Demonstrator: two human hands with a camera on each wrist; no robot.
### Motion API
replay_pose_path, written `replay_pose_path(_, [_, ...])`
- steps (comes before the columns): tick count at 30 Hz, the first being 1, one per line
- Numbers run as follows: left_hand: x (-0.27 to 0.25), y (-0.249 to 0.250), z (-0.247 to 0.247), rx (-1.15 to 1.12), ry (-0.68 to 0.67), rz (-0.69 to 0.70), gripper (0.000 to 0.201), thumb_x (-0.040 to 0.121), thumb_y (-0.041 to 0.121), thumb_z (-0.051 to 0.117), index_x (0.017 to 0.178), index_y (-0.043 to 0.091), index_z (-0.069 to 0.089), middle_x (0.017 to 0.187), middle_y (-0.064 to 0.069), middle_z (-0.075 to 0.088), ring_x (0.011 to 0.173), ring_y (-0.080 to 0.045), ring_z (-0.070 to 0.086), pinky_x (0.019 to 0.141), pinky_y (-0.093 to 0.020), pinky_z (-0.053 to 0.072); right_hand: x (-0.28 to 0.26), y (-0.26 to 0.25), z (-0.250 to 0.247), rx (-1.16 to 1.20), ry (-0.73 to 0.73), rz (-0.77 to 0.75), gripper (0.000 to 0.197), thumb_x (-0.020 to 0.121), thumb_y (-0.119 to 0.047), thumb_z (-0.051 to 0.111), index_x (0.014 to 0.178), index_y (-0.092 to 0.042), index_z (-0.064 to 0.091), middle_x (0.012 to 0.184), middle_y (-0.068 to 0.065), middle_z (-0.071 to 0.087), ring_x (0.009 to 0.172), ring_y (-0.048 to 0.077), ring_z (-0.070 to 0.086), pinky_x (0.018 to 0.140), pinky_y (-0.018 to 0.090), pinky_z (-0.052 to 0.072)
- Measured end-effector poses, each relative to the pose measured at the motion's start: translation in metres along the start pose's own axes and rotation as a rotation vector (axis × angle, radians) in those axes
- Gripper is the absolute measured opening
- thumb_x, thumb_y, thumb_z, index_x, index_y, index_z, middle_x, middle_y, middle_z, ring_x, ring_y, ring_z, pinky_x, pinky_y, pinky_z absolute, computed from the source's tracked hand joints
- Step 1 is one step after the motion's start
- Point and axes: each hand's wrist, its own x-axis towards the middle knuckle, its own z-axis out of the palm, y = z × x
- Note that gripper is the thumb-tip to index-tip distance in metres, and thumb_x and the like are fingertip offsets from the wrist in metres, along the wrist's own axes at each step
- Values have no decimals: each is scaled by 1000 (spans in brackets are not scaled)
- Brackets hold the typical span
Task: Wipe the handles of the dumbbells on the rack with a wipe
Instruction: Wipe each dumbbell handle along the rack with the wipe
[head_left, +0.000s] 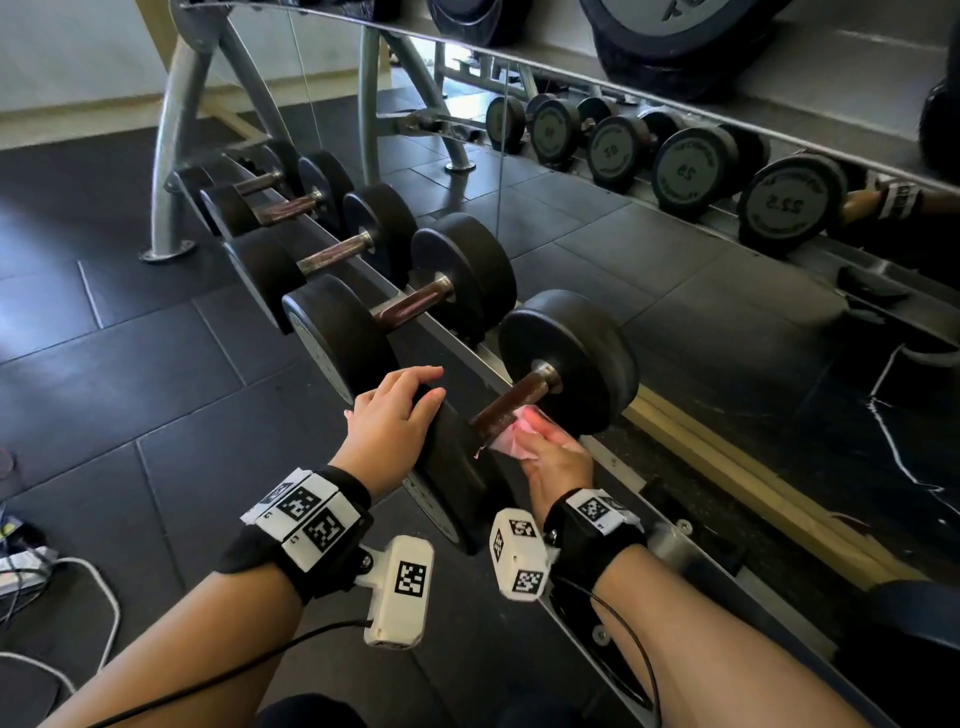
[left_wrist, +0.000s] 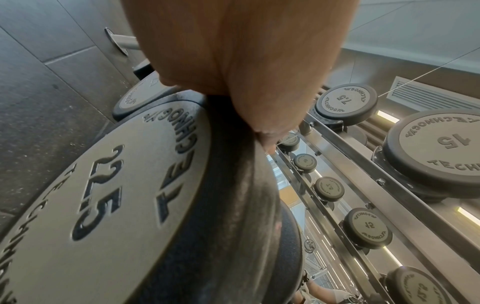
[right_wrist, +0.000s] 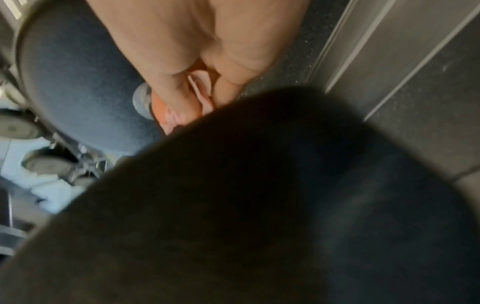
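Observation:
The nearest dumbbell, marked 22.5, lies on the rack's lowest rail (head_left: 618, 470); its brown handle (head_left: 511, 402) runs between two black heads. My right hand (head_left: 553, 452) holds a pink wipe (head_left: 506, 441) against the underside of that handle, fingers curled round wipe and bar. In the right wrist view the wipe (right_wrist: 200, 96) shows pinched between the fingers, with the near head blurred in front. My left hand (head_left: 395, 410) rests with relaxed fingers on top of the near head (head_left: 457, 483), whose end plate (left_wrist: 109, 185) fills the left wrist view.
Several more dumbbells (head_left: 441, 296) line the rail to the left, handles brown. A mirror (head_left: 727, 218) behind the rack reflects them. Dark rubber tiles (head_left: 156, 389) cover the floor. White and black cables (head_left: 98, 582) lie at the lower left.

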Motion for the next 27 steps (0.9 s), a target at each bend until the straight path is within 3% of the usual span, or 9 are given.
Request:
replay_pose_path(3, [0, -1, 0, -9, -4, -6, 37, 104, 42, 36, 140, 40, 43, 151, 11, 37, 141, -30, 24, 117, -62, 13, -1, -3, -14, -238, -105, 12, 21, 82, -1, 73, 84, -20, 82, 102, 6, 77, 94, 20, 75, 84, 35, 58])
replay_pose_path(5, [-1, -1, -1, -8, -9, -2, 37, 104, 42, 36, 140, 40, 43, 151, 11, 37, 142, -30, 23, 117, -62, 12, 6, -10, -24, -334, -55, 0, 19, 81, -5, 75, 82, -22, 81, 100, 6, 77, 95, 24, 74, 90, 42, 58])
replay_pose_path(10, [-2, 0, -1, -21, -9, 5, 37, 104, 42, 37, 140, 38, 44, 150, 11, 37, 141, -29, 24, 117, -61, 14, 17, -23, -20, -98, 117, -95, 27, 85, -2, 72, 98, -25, 77, 105, 7, 75, 104, 23, 70, 101, 41, 52])
replay_pose_path(12, [-2, 0, -1, -21, -12, 4, 37, 103, 42, 37, 140, 38, 44, 150, 10, 37, 141, -29, 24, 117, -60, 15, 15, -19, -6, -76, 89, -104, 35, 87, 6, 67, 103, -24, 75, 104, 1, 74, 103, 19, 69, 102, 40, 52])
replay_pose_path(15, [-3, 1, -1, -28, -11, 3, 37, 104, 42, 38, 139, 37, 44, 150, 9, 37, 141, -29, 23, 118, -60, 16, 4, -9, 8, -31, 59, -74, 41, 85, 11, 64, 93, -28, 75, 99, -1, 75, 98, 14, 72, 98, 35, 55])
replay_pose_path(19, [-2, 2, -1, -40, -13, -1, 37, 104, 41, 37, 140, 37, 44, 150, 9, 37, 141, -30, 22, 117, -61, 16, -13, 7, -2, -233, -94, -25, 22, 85, -9, 73, 94, -27, 80, 104, -5, 77, 103, 15, 71, 93, 34, 54])
replay_pose_path(22, [-3, 1, 0, -48, -8, -5, 37, 104, 41, 38, 140, 36, 44, 150, 8, 37, 142, -30, 22, 117, -60, 17, -14, 8, -14, -344, -231, 17, 14, 85, -10, 74, 93, -19, 81, 104, 8, 77, 97, 20, 73, 87, 30, 58])
replay_pose_path(24, [-3, 1, 0, -56, -2, -3, 37, 103, 41, 39, 140, 36, 44, 150, 9, 37, 142, -29, 22, 117, -60, 17, -9, 4, -23, -314, -172, 34, 14, 85, -6, 72, 92, -15, 80, 100, 12, 77, 90, 21, 74, 79, 26, 60])
replay_pose_path(27, [-3, 0, 0, -51, 10, 3, 37, 103, 42, 39, 139, 35, 46, 149, 8, 38, 141, -29, 23, 118, -57, 19, 1, 0, -30, -121, -18, -4, 24, 89, -5, 67, 112, -11, 72, 100, 9, 77, 96, 23, 74, 86, 33, 57])
